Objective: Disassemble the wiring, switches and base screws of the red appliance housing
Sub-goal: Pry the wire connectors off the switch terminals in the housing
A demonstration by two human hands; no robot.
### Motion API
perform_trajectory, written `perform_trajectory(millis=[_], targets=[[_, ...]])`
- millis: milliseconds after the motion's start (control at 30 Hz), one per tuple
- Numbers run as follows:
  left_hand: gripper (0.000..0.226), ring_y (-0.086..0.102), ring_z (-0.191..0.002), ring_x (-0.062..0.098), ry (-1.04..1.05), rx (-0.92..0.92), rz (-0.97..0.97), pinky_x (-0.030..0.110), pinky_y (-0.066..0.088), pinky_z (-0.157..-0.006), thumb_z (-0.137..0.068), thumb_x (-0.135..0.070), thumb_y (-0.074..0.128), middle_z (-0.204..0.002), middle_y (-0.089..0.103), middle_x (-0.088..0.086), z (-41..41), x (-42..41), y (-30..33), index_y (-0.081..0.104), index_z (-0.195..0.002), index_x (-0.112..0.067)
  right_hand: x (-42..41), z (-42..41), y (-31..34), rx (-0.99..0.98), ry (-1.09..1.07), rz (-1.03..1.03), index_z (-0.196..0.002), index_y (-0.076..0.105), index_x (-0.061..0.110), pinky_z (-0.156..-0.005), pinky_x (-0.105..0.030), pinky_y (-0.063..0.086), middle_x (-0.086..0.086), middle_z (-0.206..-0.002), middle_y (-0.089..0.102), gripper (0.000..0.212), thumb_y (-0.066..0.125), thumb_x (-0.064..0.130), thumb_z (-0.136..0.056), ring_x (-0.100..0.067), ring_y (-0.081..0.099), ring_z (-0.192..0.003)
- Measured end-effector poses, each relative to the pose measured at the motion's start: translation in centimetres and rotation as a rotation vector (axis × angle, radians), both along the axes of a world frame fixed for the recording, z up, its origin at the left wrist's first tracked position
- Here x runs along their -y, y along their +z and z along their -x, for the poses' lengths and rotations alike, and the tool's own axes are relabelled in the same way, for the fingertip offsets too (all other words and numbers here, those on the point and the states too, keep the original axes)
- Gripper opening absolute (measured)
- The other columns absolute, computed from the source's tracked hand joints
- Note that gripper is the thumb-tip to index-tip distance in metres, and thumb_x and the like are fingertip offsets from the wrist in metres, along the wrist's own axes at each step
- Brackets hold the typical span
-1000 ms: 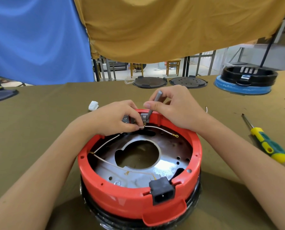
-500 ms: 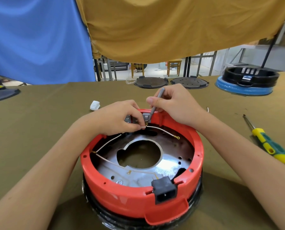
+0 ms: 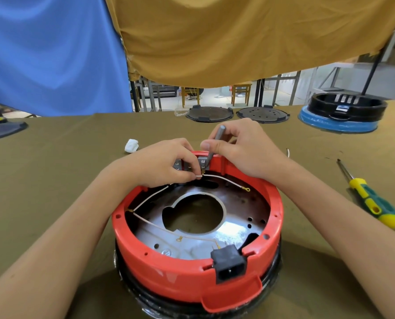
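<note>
The round red appliance housing (image 3: 168,270) stands upside down in front of me, its metal base plate (image 3: 238,215) exposed. My left hand (image 3: 162,164) pinches a white wire (image 3: 224,178) at the far rim, beside a metal switch bracket (image 3: 202,161). My right hand (image 3: 242,148) holds a thin grey tool (image 3: 217,139), tip down at that bracket. The wire ends in a yellow ring terminal (image 3: 246,188). Another thin wire (image 3: 150,223) runs along the plate toward the black power socket (image 3: 229,264) at the near rim.
A green and yellow screwdriver (image 3: 373,203) lies on the olive cloth to the right. A white plastic piece (image 3: 131,145) lies behind the housing on the left. Two dark round lids (image 3: 209,113) and a black and blue housing (image 3: 343,113) stand at the table's far edge.
Both hands stay at the far rim with only small shifts; the grey tool has tilted slightly more upright. The view has drifted a little.
</note>
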State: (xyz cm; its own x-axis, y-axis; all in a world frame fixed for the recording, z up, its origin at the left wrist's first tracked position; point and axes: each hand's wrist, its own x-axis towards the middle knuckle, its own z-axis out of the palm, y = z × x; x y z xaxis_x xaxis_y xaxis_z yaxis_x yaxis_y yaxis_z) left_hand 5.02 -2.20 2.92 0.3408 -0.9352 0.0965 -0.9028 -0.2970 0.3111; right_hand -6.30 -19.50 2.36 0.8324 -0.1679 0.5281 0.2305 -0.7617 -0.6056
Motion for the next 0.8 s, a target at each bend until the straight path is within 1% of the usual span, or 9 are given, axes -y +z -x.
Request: perform_trajectory(millis=[100, 167, 300, 367, 467, 533, 600, 733, 800], targets=[[0.009, 0.056, -0.097, 0.003, -0.003, 0.009, 0.002, 0.032, 0.042, -0.096, -0.088, -0.031, 0.071, -0.11, 0.052, -0.012, -0.04, 0.02, -0.04, 0.073, -0.092, -0.039, -0.03, -0.25, 0.0, -0.019, -0.014, -0.05, -0.075, 0.072, 0.014, -0.066, -0.033, 0.045, -0.014, -0.072, 0.069, 0.021, 0.075, 0.03, -0.088, -0.017, 0.052, -0.061], [0.009, 0.056, -0.096, 0.001, -0.005, 0.014, 0.001, 0.031, 0.042, -0.096, -0.088, -0.031, 0.071, -0.109, 0.052, -0.012, -0.01, 0.07, -0.05, 0.073, -0.09, -0.04, 0.01, -0.35, 0.02, -0.035, -0.018, -0.079, -0.075, 0.072, 0.014, -0.067, -0.036, 0.046, -0.011, -0.07, 0.068, 0.021, 0.074, 0.029, -0.089, -0.016, 0.052, -0.061], [0.009, 0.056, -0.096, 0.002, -0.007, 0.014, 0.004, 0.032, 0.042, -0.096, -0.088, -0.031, 0.07, -0.107, 0.051, -0.014, -0.02, 0.09, -0.02, 0.073, -0.09, -0.04, 0.25, -0.49, -0.02, -0.046, -0.021, -0.102, -0.071, 0.069, 0.022, -0.059, -0.025, 0.038, 0.011, -0.056, 0.055, 0.021, 0.073, 0.03, -0.09, -0.001, 0.043, -0.053], [0.009, 0.056, -0.097, 0.003, -0.008, 0.011, 0.0, 0.035, 0.043, -0.097, -0.088, -0.032, 0.07, -0.108, 0.051, -0.015, -0.06, 0.09, -0.02, 0.073, -0.091, -0.04, 0.24, -0.54, -0.07, -0.044, -0.027, -0.101, -0.07, 0.068, 0.025, -0.056, -0.02, 0.036, 0.013, -0.054, 0.054, 0.022, 0.072, 0.03, -0.09, 0.001, 0.042, -0.051], [0.009, 0.056, -0.098, 0.004, -0.008, 0.007, 0.003, 0.036, 0.043, -0.097, -0.088, -0.033, 0.07, -0.109, 0.052, -0.014, -0.11, 0.03, -0.03, 0.073, -0.091, -0.04, 0.14, -0.36, -0.08, -0.03, -0.027, -0.091, -0.072, 0.07, 0.021, -0.059, -0.027, 0.039, 0.005, -0.059, 0.058, 0.02, 0.072, 0.03, -0.091, -0.004, 0.045, -0.055], [0.009, 0.056, -0.099, 0.005, -0.006, -0.001, 0.004, 0.037, 0.043, -0.098, -0.088, -0.032, 0.07, -0.109, 0.052, -0.014, -0.18, 0.04, -0.04, 0.074, -0.092, -0.039, 0.06, -0.13, -0.09, -0.011, -0.022, -0.058, -0.075, 0.071, 0.016, -0.067, -0.035, 0.045, -0.007, -0.068, 0.066, 0.02, 0.073, 0.029, -0.09, -0.016, 0.055, -0.062], [0.009, 0.056, -0.099, 0.005, -0.004, -0.002, 0.001, 0.037, 0.043, -0.099, -0.088, -0.033, 0.07, -0.109, 0.051, -0.016, -0.22, 0.07, -0.04, 0.074, -0.092, -0.039, -0.03, 0.17, -0.03, 0.006, -0.004, -0.006, -0.078, 0.073, 0.015, -0.076, -0.04, 0.047, -0.01, -0.076, 0.071, 0.018, 0.073, 0.028, -0.089, -0.026, 0.063, -0.075], [0.009, 0.056, -0.099, 0.004, -0.002, -0.002, 0.006, 0.037, 0.043, -0.098, -0.088, -0.033, 0.07, -0.108, 0.05, -0.018, -0.21, 0.12, -0.05, 0.073, -0.091, -0.04, 0.03, 0.29, 0.16, 0.002, 0.013, 0.036, -0.079, 0.074, 0.015, -0.077, -0.041, 0.048, -0.007, -0.076, 0.072, 0.017, 0.073, 0.028, -0.089, -0.025, 0.065, -0.077], [0.009, 0.056, -0.099, 0.004, -0.005, 0.0, 0.009, 0.036, 0.043, -0.098, -0.088, -0.032, 0.071, -0.109, 0.051, -0.015, -0.2, 0.11, -0.09, 0.074, -0.091, -0.04, 0.1, 0.13, 0.21, -0.012, 0.007, 0.004, -0.077, 0.073, 0.016, -0.071, -0.038, 0.049, -0.007, -0.072, 0.07, 0.018, 0.074, 0.029, -0.089, -0.02, 0.062, -0.068]])
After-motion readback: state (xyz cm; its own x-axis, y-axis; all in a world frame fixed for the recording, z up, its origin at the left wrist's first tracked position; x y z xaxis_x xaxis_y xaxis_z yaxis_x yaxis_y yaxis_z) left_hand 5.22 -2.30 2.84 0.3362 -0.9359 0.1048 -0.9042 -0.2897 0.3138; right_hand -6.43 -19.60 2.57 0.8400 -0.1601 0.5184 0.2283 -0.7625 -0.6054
